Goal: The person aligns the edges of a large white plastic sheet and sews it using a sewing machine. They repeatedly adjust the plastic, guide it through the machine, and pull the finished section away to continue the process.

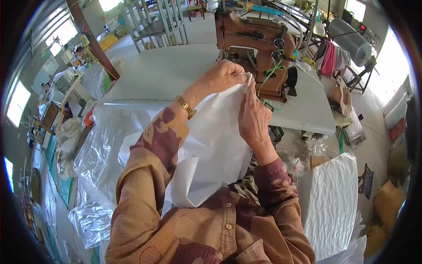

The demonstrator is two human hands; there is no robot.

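Note:
A large white sheet [215,127], fabric or plastic by its look, hangs from my hands over my lap, its lower end curling near my shirt. My left hand [222,77], with a gold watch on the wrist, pinches the sheet's upper edge. Beside it, my right hand [255,112] holds the top right corner, fingers pointing up along the edge. Just beyond both hands stands a brown sewing machine [259,39] on a pale table [158,75]. A green ribbon [273,70] is tied on the machine.
Crumpled clear plastic [105,149] drapes off the table's left front. A white wrinkled panel [329,207] stands at lower right. Behind the table is a grey chair [154,26]; a brown post [92,39] rises at left. A film roll [351,42] lies on a stand at far right.

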